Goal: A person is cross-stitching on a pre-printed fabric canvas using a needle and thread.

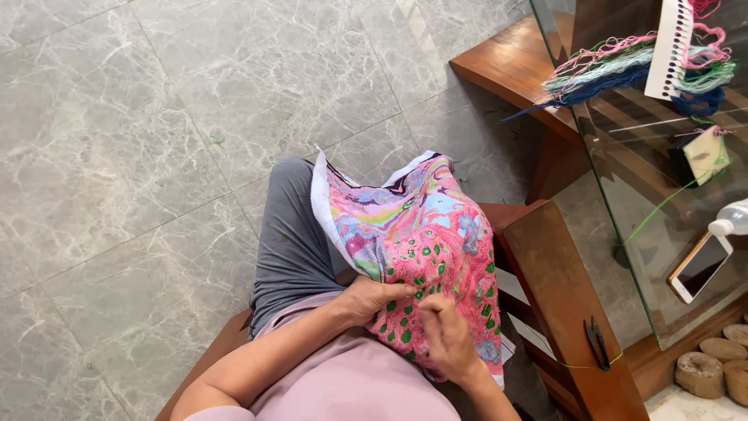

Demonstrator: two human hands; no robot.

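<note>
Head view: right hand (448,335) pinches closed at the stitch line, needle too small to see, while left hand (372,298) grips the pink cross-stitch canvas (425,249) draped over the lap. Best keep that fabric taut and pull thread gently so stitches lie flat.

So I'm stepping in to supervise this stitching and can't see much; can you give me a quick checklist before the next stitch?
1. Left hand grips the embroidered cloth: ok.
2. Right hand pinched at the stitching spot: ok.
3. Needle visible in the fingers: cannot tell.
4. Cloth resting on the lap, not dragging on the floor: ok.
5. Small scissors within reach on the wooden armrest: ok.
6. Spare thread bundle on the glass table: ok.
</note>
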